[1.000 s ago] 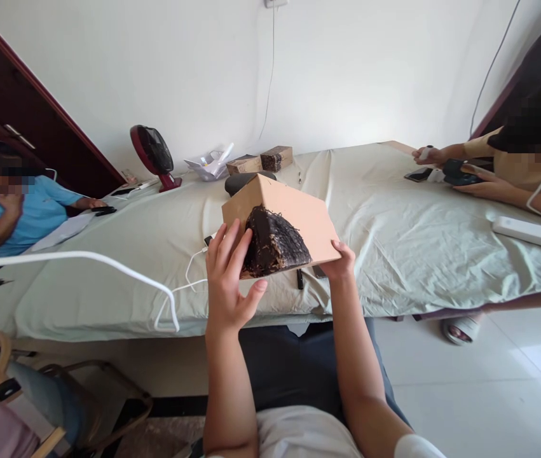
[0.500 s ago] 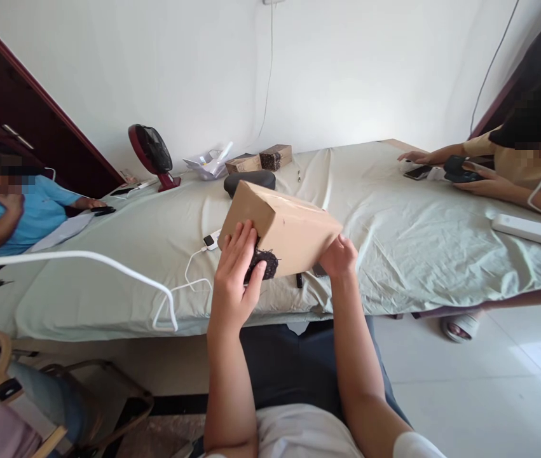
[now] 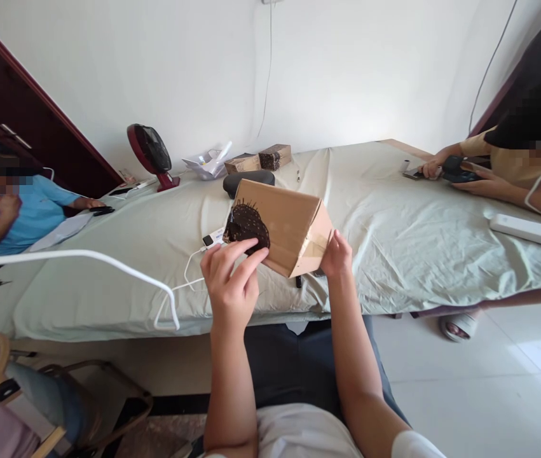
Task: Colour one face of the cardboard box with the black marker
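I hold a brown cardboard box (image 3: 289, 222) above the near edge of a table covered with a pale green sheet (image 3: 394, 242). A dark, bristly netted wad (image 3: 247, 224) sticks out of the box's left end. My left hand (image 3: 229, 283) pinches that wad with thumb and fingers. My right hand (image 3: 335, 256) grips the taped right end of the box from below.
A white charger and cable (image 3: 194, 267) lie under the box. Farther back are a dark red fan (image 3: 152, 152), a black case (image 3: 247, 180), two small boxes (image 3: 259, 159) and crumpled white wrapping (image 3: 208, 164). Seated people flank the table; a white power strip (image 3: 527, 230) lies right.
The box has turned in my hands, so its taped end now faces me. My left hand has slid from over the dark wad to pinching it from below.
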`<state>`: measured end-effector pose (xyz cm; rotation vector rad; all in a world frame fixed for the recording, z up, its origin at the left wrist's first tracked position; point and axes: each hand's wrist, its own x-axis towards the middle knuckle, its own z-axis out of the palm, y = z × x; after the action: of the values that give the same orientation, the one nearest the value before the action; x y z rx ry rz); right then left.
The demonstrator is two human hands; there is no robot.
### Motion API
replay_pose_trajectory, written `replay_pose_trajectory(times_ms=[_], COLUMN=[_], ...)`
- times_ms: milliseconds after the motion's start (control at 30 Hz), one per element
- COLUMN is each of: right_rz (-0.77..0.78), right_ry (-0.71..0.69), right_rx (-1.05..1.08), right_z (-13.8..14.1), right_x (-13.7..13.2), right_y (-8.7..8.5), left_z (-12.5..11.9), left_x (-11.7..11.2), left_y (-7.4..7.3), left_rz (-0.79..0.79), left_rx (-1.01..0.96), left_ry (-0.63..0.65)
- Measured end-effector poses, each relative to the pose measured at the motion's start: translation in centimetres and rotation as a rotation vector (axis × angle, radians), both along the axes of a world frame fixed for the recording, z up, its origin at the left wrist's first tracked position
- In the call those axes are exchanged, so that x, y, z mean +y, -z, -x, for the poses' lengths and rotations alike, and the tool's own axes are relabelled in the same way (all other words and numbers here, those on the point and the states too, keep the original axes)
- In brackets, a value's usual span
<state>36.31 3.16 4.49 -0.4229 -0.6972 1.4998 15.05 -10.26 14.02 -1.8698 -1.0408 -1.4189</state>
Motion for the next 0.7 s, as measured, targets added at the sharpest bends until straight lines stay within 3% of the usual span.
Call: replay_pose_trajectory(times_ms=[300,533,700], right_rz=[0.004,-0.008,-0.051], right_ry=[0.03,-0.008,0.003], right_rx=[0.186,0.243,0.149], right_z=[0.4,-0.3,-0.5], right_x=[0.0,-0.5,-0.8], right_y=[-0.6,-0.8,-1.2], left_z=[0.7,1.5,2.4], left_x=[0.2,-0.4,-0.4], left_y=[0.0,0.2,0.6], left_rz=[0.057,0.302,0.346], left_rx=[-0.102,-0.322,-0.358], left_ry=[-0.165,-0.03,0.084])
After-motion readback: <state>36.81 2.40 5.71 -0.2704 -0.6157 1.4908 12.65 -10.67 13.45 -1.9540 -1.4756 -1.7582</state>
